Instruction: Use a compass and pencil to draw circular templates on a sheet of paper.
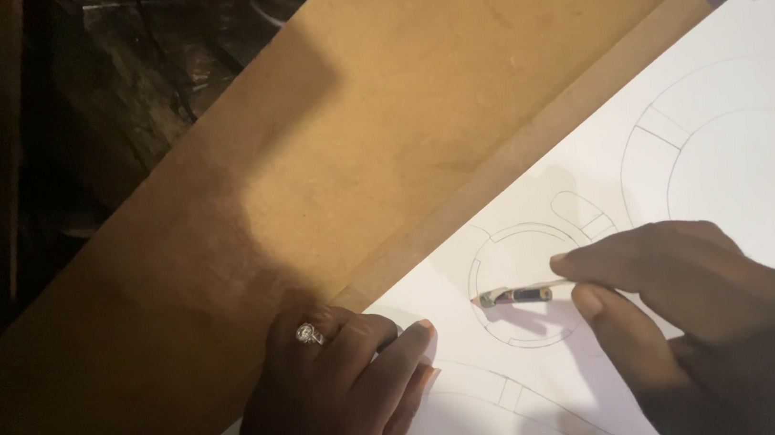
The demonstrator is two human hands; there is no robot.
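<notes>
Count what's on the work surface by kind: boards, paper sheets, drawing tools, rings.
Brown boards: 2, a large one and a narrower one
White paper sheet: 1
Pencil: 1, in the right hand
Ring: 1, on the left hand
Total: 5

Matt white paper sheet (694, 214), smooth, with thin grey drawn lines. Under it, brown fibreboard panels (380, 142), matt and finely grained, a little dusty in look. At 9 o'clock from the right hand (705, 318), short pencil (520, 295) with dark glossy body and shiny metal band. On the left hand (339, 395), glittering metal ring (308, 333).
</notes>
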